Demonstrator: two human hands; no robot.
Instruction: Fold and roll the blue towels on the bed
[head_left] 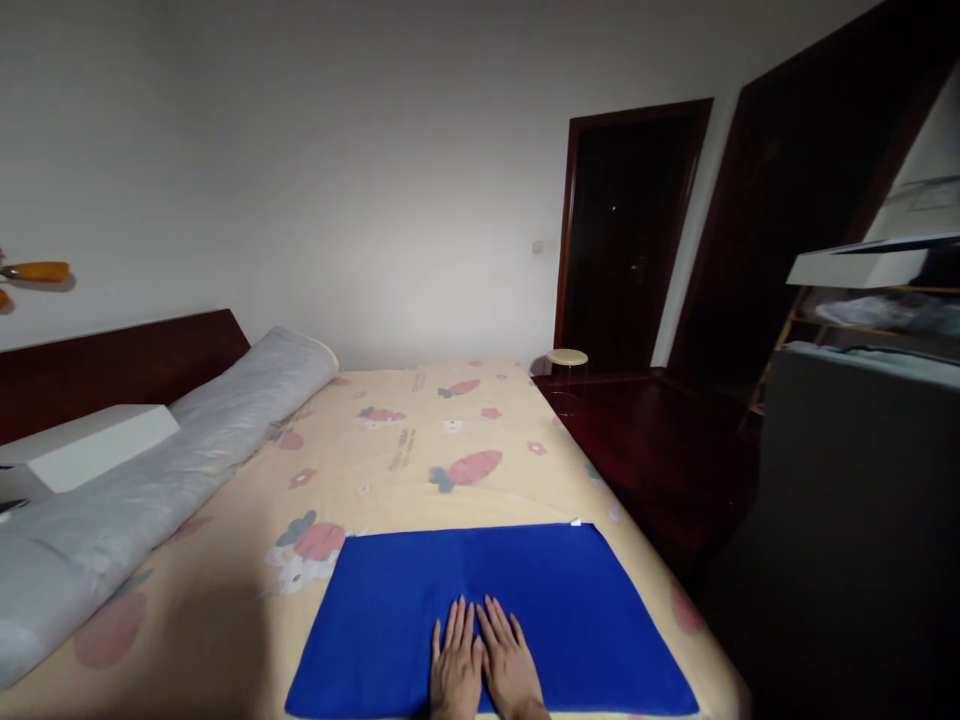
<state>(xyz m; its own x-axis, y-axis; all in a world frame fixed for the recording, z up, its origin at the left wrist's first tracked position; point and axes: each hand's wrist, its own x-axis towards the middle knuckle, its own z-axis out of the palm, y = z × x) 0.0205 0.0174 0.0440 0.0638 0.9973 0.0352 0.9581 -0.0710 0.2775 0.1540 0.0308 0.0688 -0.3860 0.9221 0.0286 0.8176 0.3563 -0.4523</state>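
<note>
My open hands press the blue cloth, smooth with a white tag (wrists cut off, lower centre).

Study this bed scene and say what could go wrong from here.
Both hands press flat near the middle of the blue cloth; sliding them might bunch it or drag the carrot-print bedsheet beneath. The cloth's right side lies near the bed's edge, so a sideways push could leave it hanging over.
</note>
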